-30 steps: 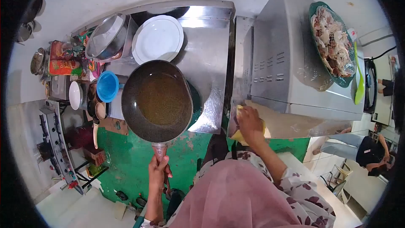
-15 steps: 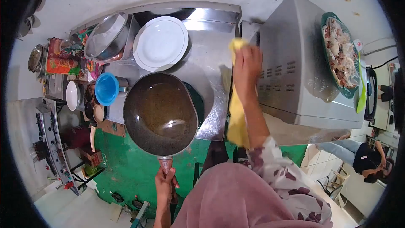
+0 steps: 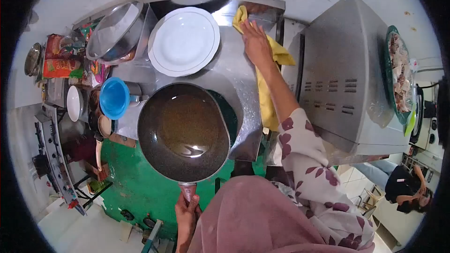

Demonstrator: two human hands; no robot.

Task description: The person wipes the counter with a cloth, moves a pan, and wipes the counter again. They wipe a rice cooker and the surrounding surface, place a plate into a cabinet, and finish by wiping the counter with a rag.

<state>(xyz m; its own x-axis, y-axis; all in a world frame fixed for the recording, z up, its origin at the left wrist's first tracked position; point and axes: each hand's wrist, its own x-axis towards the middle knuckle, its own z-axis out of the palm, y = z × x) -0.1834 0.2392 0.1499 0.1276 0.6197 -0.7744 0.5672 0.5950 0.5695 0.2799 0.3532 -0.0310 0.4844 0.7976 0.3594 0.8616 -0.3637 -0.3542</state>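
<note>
My left hand [image 3: 187, 213] is wrapped round the handle of a dark frying pan [image 3: 180, 131], which has some clear brownish liquid in it. The pan is level at the front edge of a steel table [image 3: 241, 82]. My right hand [image 3: 255, 40] lies on a yellow cloth [image 3: 267, 98] near the table's back right, its fingers stretched over the cloth and partly bunching it. Behind the pan sits a stack of white plates [image 3: 184, 41]. Part of a dark green item [image 3: 228, 112] shows under the pan's right side.
A large metal box-shaped appliance [image 3: 342, 75] stands at the right, with a green platter of food [image 3: 399, 75] on top. At the left are a metal bowl [image 3: 115, 33], a blue cup [image 3: 114, 98], food packets [image 3: 61, 56] and a stove [image 3: 56, 154]. Another person [image 3: 408, 187] is at the far right.
My right hand has moved back and left across the table with the yellow cloth, whose upper part is now more spread. The view has shifted slightly; my left hand still holds the pan.
</note>
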